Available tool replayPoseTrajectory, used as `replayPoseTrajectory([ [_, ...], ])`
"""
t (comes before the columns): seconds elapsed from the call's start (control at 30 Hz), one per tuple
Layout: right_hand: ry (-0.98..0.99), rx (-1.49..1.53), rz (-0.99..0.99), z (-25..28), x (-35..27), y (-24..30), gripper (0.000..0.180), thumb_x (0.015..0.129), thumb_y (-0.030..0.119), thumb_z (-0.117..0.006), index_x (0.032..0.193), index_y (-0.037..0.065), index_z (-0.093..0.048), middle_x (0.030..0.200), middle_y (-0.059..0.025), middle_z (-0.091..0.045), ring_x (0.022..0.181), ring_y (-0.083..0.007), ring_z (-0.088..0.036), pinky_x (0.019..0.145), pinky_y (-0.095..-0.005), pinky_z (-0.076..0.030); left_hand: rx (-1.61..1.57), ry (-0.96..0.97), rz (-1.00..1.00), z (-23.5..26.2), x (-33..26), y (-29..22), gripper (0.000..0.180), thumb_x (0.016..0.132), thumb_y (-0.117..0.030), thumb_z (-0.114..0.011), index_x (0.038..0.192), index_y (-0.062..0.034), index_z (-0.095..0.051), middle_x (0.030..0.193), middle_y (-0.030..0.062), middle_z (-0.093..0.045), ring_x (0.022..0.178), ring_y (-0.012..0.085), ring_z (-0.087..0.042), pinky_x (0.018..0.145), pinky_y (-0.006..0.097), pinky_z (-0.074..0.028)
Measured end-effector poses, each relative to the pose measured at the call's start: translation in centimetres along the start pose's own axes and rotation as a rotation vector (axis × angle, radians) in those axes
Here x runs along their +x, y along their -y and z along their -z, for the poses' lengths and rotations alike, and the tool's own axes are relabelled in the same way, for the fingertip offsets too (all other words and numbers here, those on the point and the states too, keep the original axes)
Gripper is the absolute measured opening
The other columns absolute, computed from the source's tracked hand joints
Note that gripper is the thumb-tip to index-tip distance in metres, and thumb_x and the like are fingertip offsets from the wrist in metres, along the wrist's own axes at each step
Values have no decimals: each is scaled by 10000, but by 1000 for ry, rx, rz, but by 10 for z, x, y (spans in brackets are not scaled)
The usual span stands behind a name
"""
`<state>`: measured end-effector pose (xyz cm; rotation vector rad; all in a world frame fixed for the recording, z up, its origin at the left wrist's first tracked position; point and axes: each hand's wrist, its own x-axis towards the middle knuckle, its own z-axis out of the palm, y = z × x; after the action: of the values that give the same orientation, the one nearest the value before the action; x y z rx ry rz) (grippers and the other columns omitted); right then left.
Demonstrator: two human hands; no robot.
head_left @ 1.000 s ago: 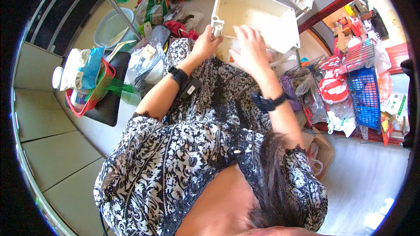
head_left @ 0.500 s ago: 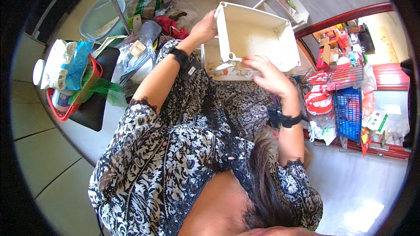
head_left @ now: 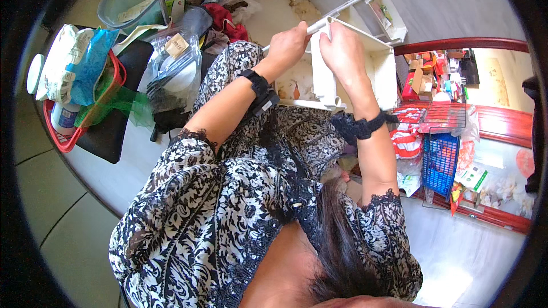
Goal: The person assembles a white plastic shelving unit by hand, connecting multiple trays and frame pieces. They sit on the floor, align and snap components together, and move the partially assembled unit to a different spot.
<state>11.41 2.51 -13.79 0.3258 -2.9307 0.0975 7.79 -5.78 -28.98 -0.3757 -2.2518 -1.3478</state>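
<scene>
has just shifted the right hand (head_left: 345, 51) from spread open near the six o'clock corner of the white bin (head_left: 325, 77) to clamped over its wall, likely gaining firmer control. keeps the left hand (head_left: 287, 47) curled round a white edge (head_left: 317, 24) at ten o'clock; cannot tell if the bin's. holds the bin tipped at one o'clock, below a smaller white tray (head_left: 395, 20).
</scene>
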Motion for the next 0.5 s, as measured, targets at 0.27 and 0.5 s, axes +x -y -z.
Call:
replayPoseTrajectory([
  [0.27, -12, 41, -66, 12, -14, 0, 188, 822, 168, -567, 825, -18, -592, 790, -232, -639, 788, -428, -617, 711, -503, -470, -3, 3, -31, -9, -8, -12, 177, 919, -216, -543, 924, -76, -435, 702, 149, -613, 644, 367, -617, 533, 485, -471],
  [0.5, -8, 73, -138, 8, -25, -1, 200, 831, 173, -562, 849, -24, -597, 778, -242, -636, 777, -425, -621, 702, -497, -474, -1, 52, -32, -11, -12, -8, 175, 918, -222, -547, 929, -87, -436, 700, 144, -609, 646, 362, -615, 531, 484, -464],
])
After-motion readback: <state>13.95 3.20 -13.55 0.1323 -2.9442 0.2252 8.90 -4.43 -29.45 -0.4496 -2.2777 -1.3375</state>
